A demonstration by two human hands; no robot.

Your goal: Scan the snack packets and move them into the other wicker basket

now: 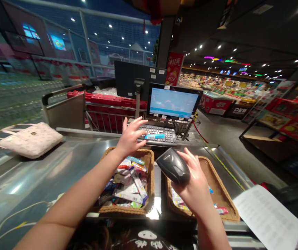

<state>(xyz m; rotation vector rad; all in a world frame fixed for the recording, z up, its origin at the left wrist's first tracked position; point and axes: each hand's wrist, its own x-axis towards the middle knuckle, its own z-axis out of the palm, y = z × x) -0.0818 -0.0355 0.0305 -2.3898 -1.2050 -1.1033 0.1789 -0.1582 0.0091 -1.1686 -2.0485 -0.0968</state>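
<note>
My left hand [132, 136] pinches a slim blue packet [154, 136] with a white barcode label, held level in front of the keyboard [168, 133]. In my right hand [194, 180] is a black barcode scanner [173, 165], its head tilted up to the left toward the packet. Below the left hand, a brown woven basket [151, 180] holds many small packaged items [130, 187]. Beneath the right hand sits a second woven basket [223, 194] with fewer items, partly hidden by the hand and forearm.
A lit monitor [173, 102] stands behind the keyboard, with another dark screen [130, 80] to its left. A pale handbag [31, 139] lies on the metal counter [83, 156]. A printed paper sheet [267, 215] is at right, a cable [10, 215] at left. Shopping carts stand beyond the counter.
</note>
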